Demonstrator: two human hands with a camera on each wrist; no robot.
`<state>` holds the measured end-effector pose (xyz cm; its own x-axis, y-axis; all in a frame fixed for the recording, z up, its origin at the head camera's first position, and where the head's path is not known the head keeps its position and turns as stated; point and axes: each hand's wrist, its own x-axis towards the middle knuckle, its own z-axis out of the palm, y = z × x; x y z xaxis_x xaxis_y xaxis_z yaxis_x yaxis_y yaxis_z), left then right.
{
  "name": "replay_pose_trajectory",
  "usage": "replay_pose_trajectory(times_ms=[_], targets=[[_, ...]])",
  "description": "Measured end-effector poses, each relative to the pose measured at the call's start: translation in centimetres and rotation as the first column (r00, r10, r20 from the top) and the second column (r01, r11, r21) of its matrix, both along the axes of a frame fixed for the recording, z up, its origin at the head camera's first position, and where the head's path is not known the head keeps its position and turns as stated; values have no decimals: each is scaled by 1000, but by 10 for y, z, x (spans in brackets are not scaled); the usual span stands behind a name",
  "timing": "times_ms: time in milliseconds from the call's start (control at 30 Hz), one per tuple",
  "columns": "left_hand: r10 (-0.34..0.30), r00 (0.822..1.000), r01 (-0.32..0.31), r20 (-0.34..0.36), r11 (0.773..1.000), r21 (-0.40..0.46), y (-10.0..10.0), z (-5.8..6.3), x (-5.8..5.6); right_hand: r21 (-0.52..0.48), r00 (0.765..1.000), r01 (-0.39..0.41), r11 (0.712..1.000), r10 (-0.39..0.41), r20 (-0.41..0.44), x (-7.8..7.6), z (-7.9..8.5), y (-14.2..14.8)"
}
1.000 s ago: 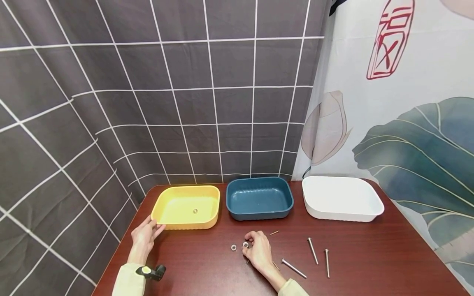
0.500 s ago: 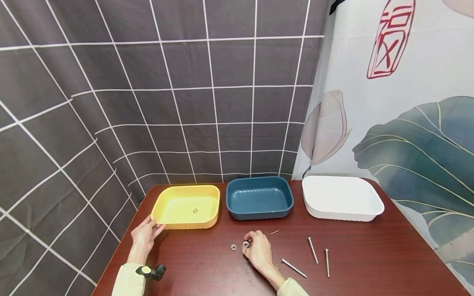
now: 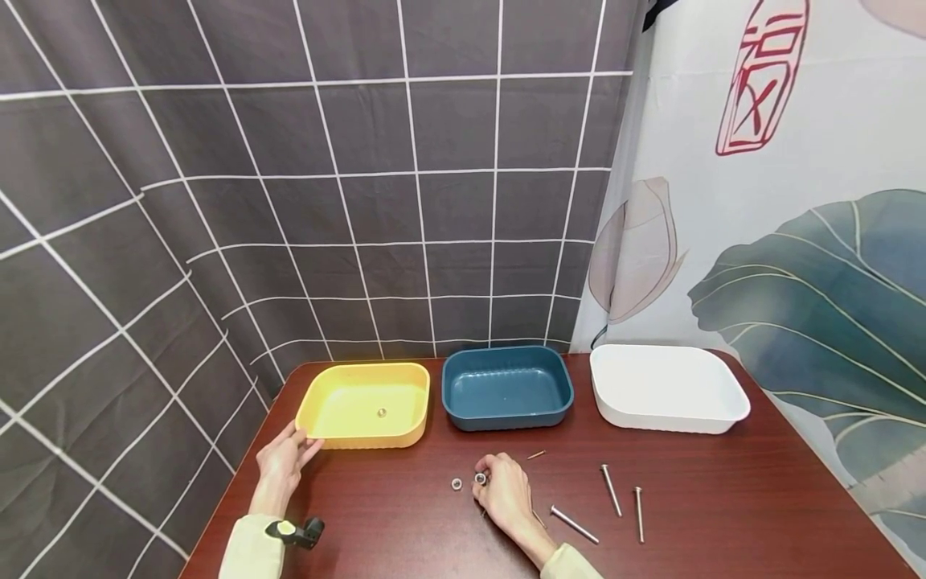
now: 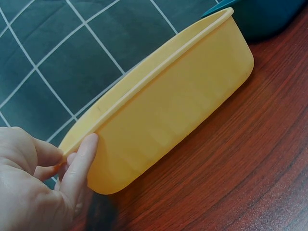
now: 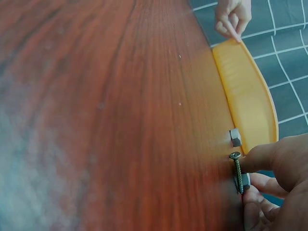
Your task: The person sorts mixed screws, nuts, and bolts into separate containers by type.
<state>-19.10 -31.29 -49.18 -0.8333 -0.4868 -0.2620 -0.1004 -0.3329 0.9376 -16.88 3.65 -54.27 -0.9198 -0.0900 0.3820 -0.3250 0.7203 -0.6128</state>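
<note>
At the yellow tray's point(image 3: 362, 441) near left corner, my left hand point(image 3: 279, 465) pinches the rim; the left wrist view shows one finger point(image 4: 82, 161) laid along the outer wall. A metal nut point(image 3: 381, 412) lies inside that tray. My right hand point(image 3: 506, 492), low over the table in front of the blue tray point(image 3: 506, 423), pinches a hex nut point(image 3: 481, 478) between thumb and fingertips. Just left of it lies a second nut point(image 3: 456, 484). In the right wrist view a small cross-head screw point(image 5: 237, 172) overlaps the held nut point(image 5: 246, 181).
A white tray point(image 3: 671, 421) stands at the back right. Several long bolts point(image 3: 575, 524) lie right of my right hand. A small brass-coloured screw point(image 3: 537, 455) is beyond it, and another screw point(image 3: 539, 519) shows beside the wrist. A grey grid curtain point(image 3: 448, 209) hangs behind the table.
The nut between the right fingertips has turned a little. My left hand stays on the yellow tray, and the trays and loose pieces have not moved.
</note>
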Motion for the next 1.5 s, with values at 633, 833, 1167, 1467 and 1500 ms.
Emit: replay_pose_trajectory(times_ms=[633, 833, 1167, 1467, 1500], targets=[[-15, 1000, 15, -7, 1000, 9, 0, -1, 1, -76, 998, -48, 996, 51, 41, -5, 4, 7], [-26, 1000, 26, -6, 1000, 7, 0, 1, 2, -116, 996, -87, 989, 87, 1, -8, 8, 8], [-18, 1000, 19, -23, 1000, 7, -2, -1, 0, -205, 990, -139, 969, 134, -39, -20, 28, -5], [-18, 1000, 18, -17, 1000, 5, -1, -1, 1, -229, 976, -216, 949, 201, -90, -44, 44, -30], [-20, 1000, 20, -17, 1000, 8, -1, -1, 1, -226, 976, -217, 950, 203, -83, -47, 46, -33]])
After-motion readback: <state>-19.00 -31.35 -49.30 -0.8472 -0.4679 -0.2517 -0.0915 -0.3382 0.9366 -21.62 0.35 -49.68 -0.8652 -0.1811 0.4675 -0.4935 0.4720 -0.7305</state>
